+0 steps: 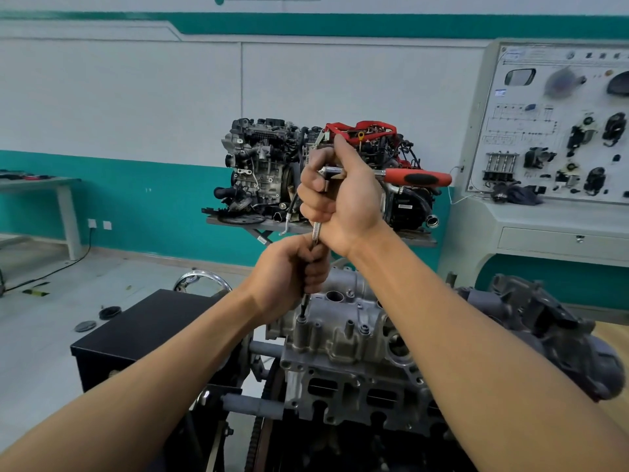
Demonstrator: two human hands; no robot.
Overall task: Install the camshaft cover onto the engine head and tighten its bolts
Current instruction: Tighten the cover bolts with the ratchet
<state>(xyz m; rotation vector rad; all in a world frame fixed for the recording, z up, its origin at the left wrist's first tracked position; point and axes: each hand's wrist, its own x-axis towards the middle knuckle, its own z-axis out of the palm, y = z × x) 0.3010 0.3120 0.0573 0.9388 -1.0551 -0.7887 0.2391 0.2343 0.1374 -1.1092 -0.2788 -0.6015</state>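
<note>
While the camshaft cover is sitting seated on top of the engine head, a bolt at its left edge is being worked with the ratchet. The ratchet's head is being wrapped by the right hand, fingers curled tight round it, with the red handle jutting out to the right. Lower down, the extension bar is being held by the left hand, its grip closed round the shaft, steadying it nearly upright. The socket is being pressed down over that bolt, which is itself hidden inside it. As cast metal, the cover is being judged stiff and fairly heavy, yet liable to warp or crack if one corner is being pulled down hard alone. Hold is best being taken on the knurled bar and the rubbered handle, not on slick chrome. Tightening is being judged as under way, with further bolts probably waiting.
</note>
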